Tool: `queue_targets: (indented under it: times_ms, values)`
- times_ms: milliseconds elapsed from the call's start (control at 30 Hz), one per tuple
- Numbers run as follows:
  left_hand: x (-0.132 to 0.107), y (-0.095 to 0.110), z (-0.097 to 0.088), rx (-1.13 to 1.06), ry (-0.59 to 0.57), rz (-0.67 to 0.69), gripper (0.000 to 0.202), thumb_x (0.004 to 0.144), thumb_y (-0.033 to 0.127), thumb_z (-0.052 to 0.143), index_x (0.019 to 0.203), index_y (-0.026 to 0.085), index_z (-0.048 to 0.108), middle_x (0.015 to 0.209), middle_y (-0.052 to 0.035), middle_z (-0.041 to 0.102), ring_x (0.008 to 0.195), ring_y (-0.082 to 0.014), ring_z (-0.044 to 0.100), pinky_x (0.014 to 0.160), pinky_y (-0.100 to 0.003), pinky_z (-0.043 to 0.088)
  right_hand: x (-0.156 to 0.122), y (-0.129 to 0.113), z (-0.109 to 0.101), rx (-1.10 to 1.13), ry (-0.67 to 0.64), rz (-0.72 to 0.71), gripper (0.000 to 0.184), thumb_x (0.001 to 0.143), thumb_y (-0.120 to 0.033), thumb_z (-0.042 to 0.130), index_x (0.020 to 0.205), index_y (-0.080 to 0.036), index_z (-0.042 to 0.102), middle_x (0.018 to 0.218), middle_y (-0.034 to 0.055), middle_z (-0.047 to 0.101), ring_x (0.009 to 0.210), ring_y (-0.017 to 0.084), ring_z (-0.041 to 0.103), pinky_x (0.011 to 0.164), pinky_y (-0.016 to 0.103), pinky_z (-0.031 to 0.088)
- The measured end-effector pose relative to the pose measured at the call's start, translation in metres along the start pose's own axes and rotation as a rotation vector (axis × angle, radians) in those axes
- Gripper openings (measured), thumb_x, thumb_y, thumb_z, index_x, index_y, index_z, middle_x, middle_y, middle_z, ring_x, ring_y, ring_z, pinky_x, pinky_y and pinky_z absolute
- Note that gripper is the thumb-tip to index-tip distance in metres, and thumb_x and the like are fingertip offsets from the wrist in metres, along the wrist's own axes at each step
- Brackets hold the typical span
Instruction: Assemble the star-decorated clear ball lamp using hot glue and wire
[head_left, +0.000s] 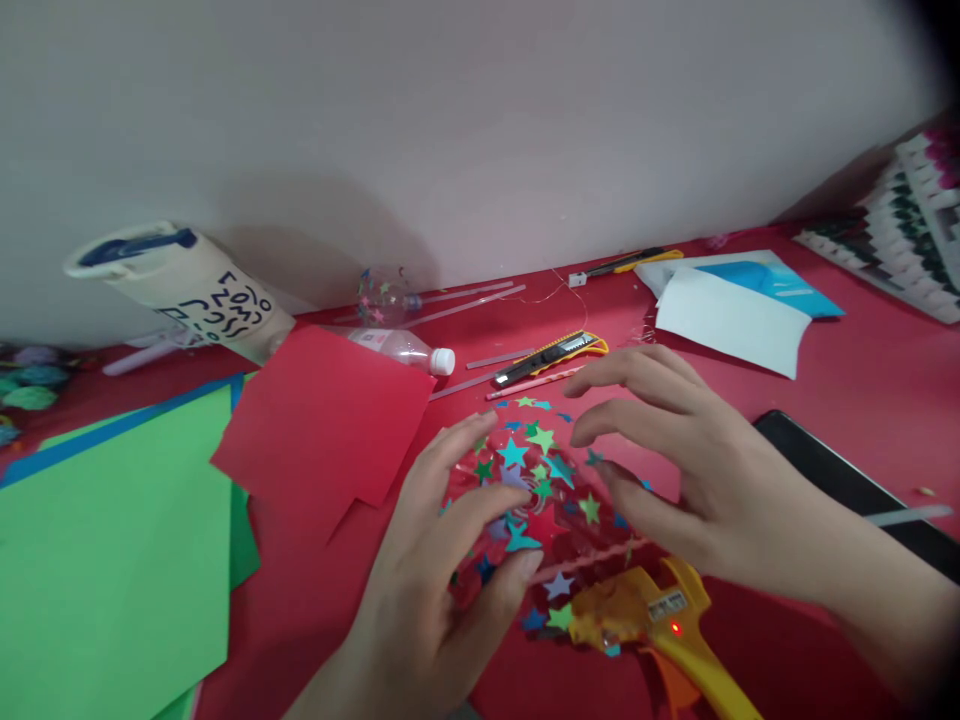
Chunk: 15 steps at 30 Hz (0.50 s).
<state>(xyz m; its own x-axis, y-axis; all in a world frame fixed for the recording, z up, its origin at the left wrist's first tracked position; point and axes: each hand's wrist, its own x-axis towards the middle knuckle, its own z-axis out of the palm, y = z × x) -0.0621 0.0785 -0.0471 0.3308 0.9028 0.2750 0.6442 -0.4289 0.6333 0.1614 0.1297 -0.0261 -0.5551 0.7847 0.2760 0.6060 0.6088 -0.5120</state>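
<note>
A clear, rounded plastic piece (pixel 536 505), like a bottle bottom, stands on the red table, covered in green, blue and purple stars. My left hand (pixel 442 560) curls around its near left side, with the fingertips and thumb against it. On the right, my right hand (pixel 675 450) hovers with its fingers apart and curved. A small teal star (pixel 595 457) shows by that thumb tip; whether it sticks to the thumb is unclear. Just in front lies a yellow glue gun (pixel 637 610) with a red light lit. Loose stars (pixel 559 587) lie near its nozzle end.
Green sheets (pixel 127 540) and red paper (pixel 330 410) lie left, beside a clear bottle (pixel 405 350). Behind are a utility knife (pixel 551 358), a pencil (pixel 532 383), glue sticks (pixel 465 305) and a second knife (pixel 630 262). A black phone (pixel 847 480) lies right.
</note>
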Motion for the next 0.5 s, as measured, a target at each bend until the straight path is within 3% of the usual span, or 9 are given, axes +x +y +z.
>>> queue_targets:
  times_ms: [267, 500]
  values:
    - [0.001, 0.003, -0.001, -0.033, 0.027, -0.003, 0.031, 0.082, 0.015, 0.054, 0.111, 0.027, 0.054, 0.142, -0.0034, 0.037, 0.129, -0.0224, 0.037, 0.106, -0.04, 0.033, 0.001, -0.014, -0.005, 0.021, -0.046, -0.114, 0.025, 0.079, -0.011, 0.051, 0.098, -0.025, 0.06, 0.124, 0.0056, 0.049, 0.116, 0.027, 0.042, 0.098, 0.046, 0.036]
    - [-0.001, -0.001, -0.003, -0.053, 0.049, -0.057, 0.034, 0.081, 0.013, 0.056, 0.113, 0.025, 0.052, 0.139, -0.0045, 0.041, 0.128, -0.0206, 0.039, 0.105, -0.036, 0.036, -0.001, -0.006, -0.011, 0.009, 0.156, -0.006, 0.02, 0.086, -0.013, 0.046, 0.095, -0.024, 0.059, 0.111, 0.0054, 0.056, 0.103, 0.022, 0.053, 0.086, 0.037, 0.043]
